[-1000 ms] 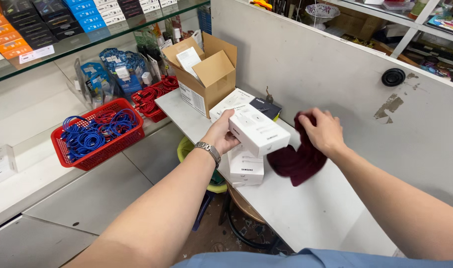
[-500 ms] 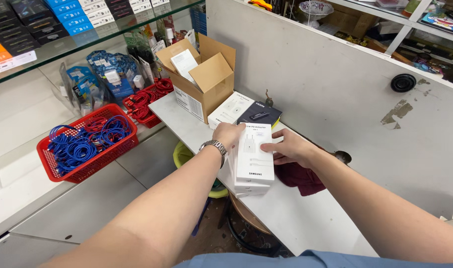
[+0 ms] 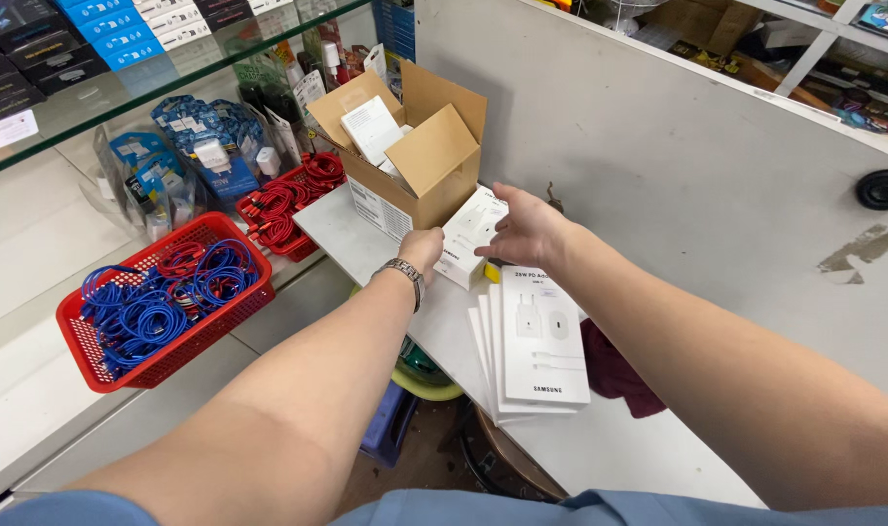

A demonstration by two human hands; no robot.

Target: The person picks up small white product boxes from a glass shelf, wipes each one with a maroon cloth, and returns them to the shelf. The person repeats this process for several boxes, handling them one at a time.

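Both my hands reach forward to a small white product box [image 3: 471, 234] lying beside an open cardboard carton [image 3: 410, 161]. My left hand [image 3: 423, 249], with a wristwatch, grips the box's near left end. My right hand [image 3: 524, 230] lies over its right side, fingers spread on top. Nearer me, a leaning stack of flat white boxes [image 3: 534, 346] rests on the white shelf [image 3: 600, 448]. A dark red cloth [image 3: 614, 375] lies just right of the stack, partly under my right forearm.
The carton holds more white boxes. A red basket of blue and red cables [image 3: 162, 302] sits at left, a second red basket of red cables [image 3: 286, 206] behind it. Packaged goods fill the glass shelves. A grey partition wall [image 3: 678, 166] rises behind the shelf.
The white boxes I held have been set down as a stack on the shelf. Both hands have moved forward to another white box beside the carton. The cloth lies released.
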